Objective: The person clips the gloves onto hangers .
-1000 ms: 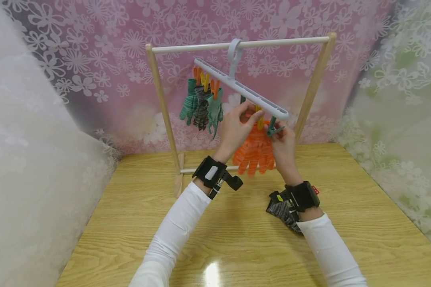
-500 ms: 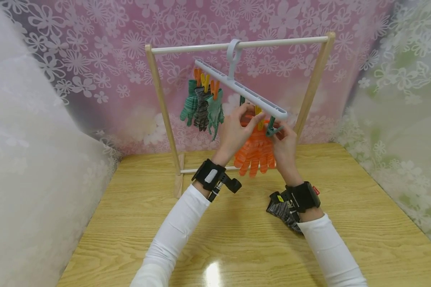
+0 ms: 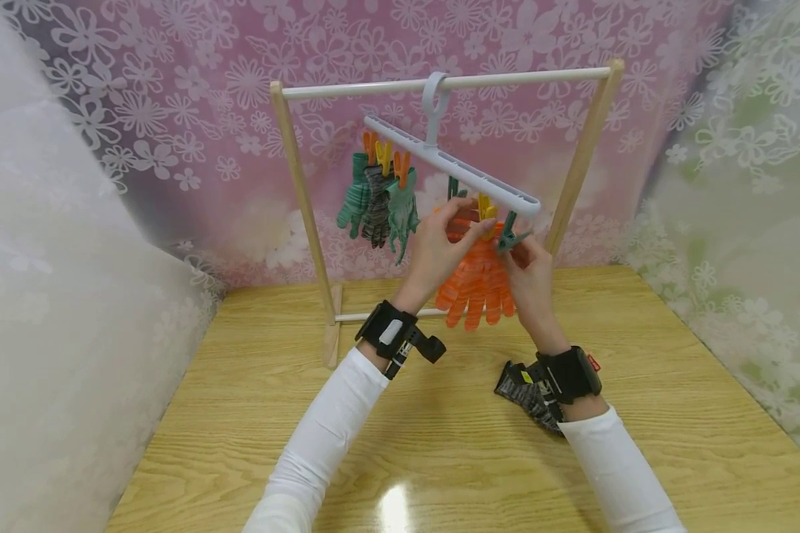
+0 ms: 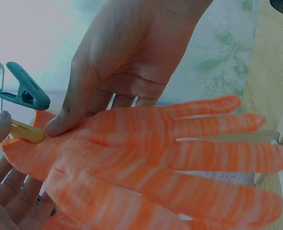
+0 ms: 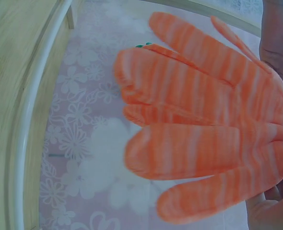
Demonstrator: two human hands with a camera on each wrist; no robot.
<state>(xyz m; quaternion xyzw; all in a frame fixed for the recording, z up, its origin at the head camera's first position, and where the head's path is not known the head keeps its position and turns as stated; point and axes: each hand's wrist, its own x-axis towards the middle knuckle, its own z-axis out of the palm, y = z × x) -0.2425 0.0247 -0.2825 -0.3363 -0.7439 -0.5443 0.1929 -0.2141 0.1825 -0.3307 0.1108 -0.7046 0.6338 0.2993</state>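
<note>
An orange striped glove (image 3: 476, 277) hangs fingers down below the near end of a white clip hanger (image 3: 470, 174). In the head view, my left hand (image 3: 433, 248) pinches a yellow clothespin (image 3: 485, 211) at the glove's cuff. The left wrist view shows that pin's tip lying over the cuff (image 4: 29, 155), my left thumb against its other end. My right hand (image 3: 532, 285) pinches the glove beside the cuff, thumb on top. A green clothespin (image 3: 510, 235) dangles at the hanger's end, close to my right fingers. Another green one (image 3: 453, 186) hangs behind my left hand.
Two green gloves (image 3: 355, 200) and a grey-black glove (image 3: 376, 211) hang from orange and yellow pins at the far end. A wooden rack (image 3: 583, 159) carries the hanger. A grey-black knitted piece (image 3: 527, 396) lies on the table (image 3: 413, 444) under my right wrist.
The hanger's near end has risen and swung slightly right, while its far end with the hanging gloves has dipped. My right wrist has shifted a little down and right.
</note>
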